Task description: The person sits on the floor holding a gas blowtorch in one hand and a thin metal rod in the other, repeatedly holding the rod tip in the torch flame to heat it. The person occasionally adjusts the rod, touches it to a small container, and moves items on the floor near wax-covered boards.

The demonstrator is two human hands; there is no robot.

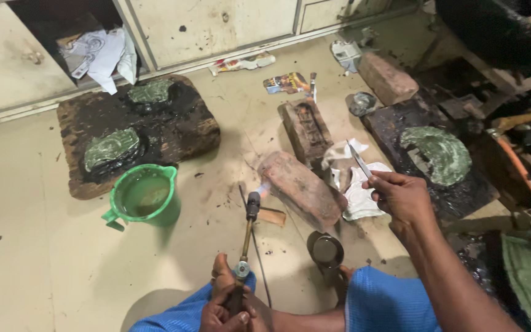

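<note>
Head view: fingers (381,184) of right hand (404,197) pinching tweezers (360,161) above white cloth (356,190); left hand (225,301) wrapped round lit torch (248,230), flame licking brick (299,187) mid-floor. Apparently heating step; steady aim needed next.

Stained cream floor (44,233) below pale cabinet doors (216,24).

The person is wearing bright blue cloth (383,301) with a fine woven texture over both legs. The left hand (225,301) and right hand (401,197) are showing bare, forearms unsleeved.
</note>
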